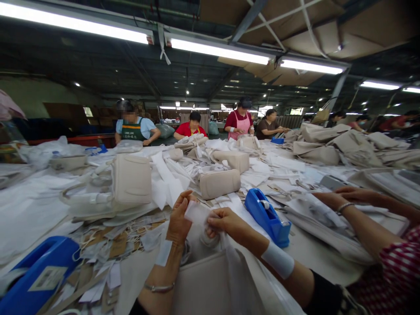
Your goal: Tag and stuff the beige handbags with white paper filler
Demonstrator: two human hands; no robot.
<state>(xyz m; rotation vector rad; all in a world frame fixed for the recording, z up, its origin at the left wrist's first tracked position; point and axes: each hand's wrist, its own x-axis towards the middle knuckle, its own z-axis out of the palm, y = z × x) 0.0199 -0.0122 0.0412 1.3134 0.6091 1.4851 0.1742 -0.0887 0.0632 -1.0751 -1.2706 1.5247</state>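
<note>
Gripping small white sheet (197, 213) w/ both hands: holding its left side w/ left hand (179, 218), thumb against fingers, & pinching its right corner btwn thumb & index of right hand (220, 222). Holding it up over near beige bag (203, 284), prob. spreading it from two sides b/c of thin, floppy material. Having bag close in at near edge, prob. for easy reach. Seeing milky wrap (197, 245) bunched under right hand; not making out its contents. Seeing blue tape dispenser (267, 218) right of right hand, maybe for quick grabbing; noting second dispenser (46, 271) at near left, hard smooth plastic, label (47, 278) on side. Noting flat brown & white tags (118, 244) w/ looped cords, heaped at left on worktop (131, 274), prob. for picking singly. Farther off at left, seeing boxy beige bag (133, 177), rounded corners. Spotting co-worker's hand (331, 200) at right, over pale flattish bag (321, 232).
</note>
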